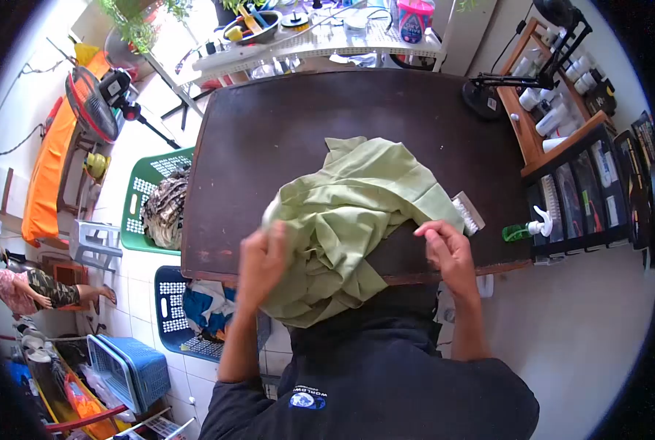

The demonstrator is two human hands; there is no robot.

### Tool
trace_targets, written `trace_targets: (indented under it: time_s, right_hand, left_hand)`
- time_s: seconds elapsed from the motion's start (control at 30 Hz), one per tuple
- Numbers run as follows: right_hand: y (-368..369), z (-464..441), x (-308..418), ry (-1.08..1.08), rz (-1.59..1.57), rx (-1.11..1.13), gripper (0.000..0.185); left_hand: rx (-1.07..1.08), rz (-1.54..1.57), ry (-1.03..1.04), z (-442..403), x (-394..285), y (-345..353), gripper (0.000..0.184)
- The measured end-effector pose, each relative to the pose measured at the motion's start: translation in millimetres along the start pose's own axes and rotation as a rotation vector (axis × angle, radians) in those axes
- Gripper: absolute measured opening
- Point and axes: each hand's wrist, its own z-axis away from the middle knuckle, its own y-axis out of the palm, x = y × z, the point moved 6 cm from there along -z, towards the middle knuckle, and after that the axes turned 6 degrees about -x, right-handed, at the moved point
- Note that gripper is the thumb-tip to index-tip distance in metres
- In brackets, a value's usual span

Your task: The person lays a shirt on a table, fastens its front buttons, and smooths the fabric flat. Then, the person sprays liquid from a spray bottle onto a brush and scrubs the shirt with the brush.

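Head view: lt-green cloth (pixel 346 209), plain, crumpled w/ deep folds, on dark table (pixel 250 136), hanging over near edge. L hand (pixel 263 264) blurred at cloth's left side, R hand (pixel 448 253) by its right; can't tell either grip.

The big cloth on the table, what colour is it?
The cloth is pale green; it shows best in the head view.

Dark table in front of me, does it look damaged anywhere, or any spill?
The dark table looks worn: reddish scuffs show by its near left corner, odd against the darker top. No spill stands out.
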Motion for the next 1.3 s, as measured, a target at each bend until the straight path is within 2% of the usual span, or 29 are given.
trace_targets:
  time_s: [0.07, 0.1, 0.13, 0.17, 0.23, 0.27, 0.33, 0.37, 0.5, 0.53, 0.57, 0.6, 0.67, 0.7, 0.83, 1.0, 1.07, 1.1, 1.17, 1.23, 1.3]
  right_hand:
    - [30, 3, 13, 0.008, 0.082, 0.160, 0.020]
    - [45, 3, 9, 0.002, 0.082, 0.160, 0.020]
    - [62, 4, 10, -0.171, 0.220, 0.183, 0.020]
    - [73, 6, 14, -0.347, 0.357, 0.201, 0.021]
    - [73, 7, 25, -0.316, 0.388, 0.189, 0.020]
    - [72, 8, 34, -0.274, 0.419, 0.186, 0.020]
    - [70, 11, 48, -0.187, 0.473, 0.181, 0.019]
    - [70, 11, 55, -0.187, 0.468, 0.182, 0.019]
    - [100, 42, 69, -0.388, 0.653, 0.974, 0.016]
    - [101, 49, 73, -0.494, 0.602, 1.001, 0.016]
    - [103, 57, 75, -0.604, 0.550, 1.031, 0.015]
    - [99, 63, 82, -0.611, 0.558, 1.048, 0.015]
    - [83, 78, 97, -0.614, 0.802, 1.100, 0.011]
    - [79, 82, 102, -0.619, 0.801, 1.130, 0.011]
    - [59, 73, 127, -0.557, 0.450, 0.811, 0.015]
    - [17, 64, 122, -0.520, 0.508, 0.685, 0.024]
    - [6, 63, 141, -0.546, 0.604, 0.460, 0.023]
    - [8, 66, 147, -0.549, 0.605, 0.457, 0.023]
    - [1, 71, 172, -0.758, 0.885, -0.003, 0.015]
    - [4, 57, 179, -0.531, 0.760, -0.027, 0.014]
    - [-1, 49, 190, -0.548, 0.777, -0.067, 0.020]
  left_hand:
    - [0.259, 0.071, 0.115, 32, -37, 45, 0.036]
    - [0.285, 0.004, 0.454, 51, -62, 63, 0.026]
    - [0.555, -0.095, 0.545, 67, -69, 83, 0.022]
    - [0.825, -0.199, 0.632, 82, -86, 89, 0.019]
    - [1.054, -0.194, 0.628, 90, -91, 82, 0.023]
    - [1.052, -0.194, 0.630, 85, -91, 69, 0.023]
    - [0.829, 0.099, 0.473, 54, -93, 35, 0.035]
    - [0.829, 0.094, 0.471, 48, -97, 38, 0.035]
    - [0.320, 0.561, 0.929, 27, -143, 35, 0.038]
    - [0.310, 0.566, 0.932, 23, -149, 32, 0.038]
    - [0.524, 0.421, 0.899, 22, -157, 38, 0.038]
    - [0.730, 0.270, 0.849, 24, -161, 39, 0.038]
    - [1.119, -0.038, 0.694, 36, -149, 42, 0.040]
    - [1.096, -0.032, 0.676, 39, -144, 42, 0.040]
    - [0.893, 0.057, 0.998, 60, -123, 63, 0.037]
    - [0.781, 0.008, 0.852, 29, -84, 68, 0.033]
    - [0.633, -0.237, 0.828, 8, -73, 48, 0.039]
    - [0.630, -0.268, 0.727, -4, -78, 32, 0.050]
    - [0.378, -0.403, 0.657, -23, -83, -8, 0.056]
    - [0.117, -0.085, 0.640, -49, -74, -48, 0.066]
    - [-0.171, -0.095, 0.620, -60, -79, -97, 0.059]
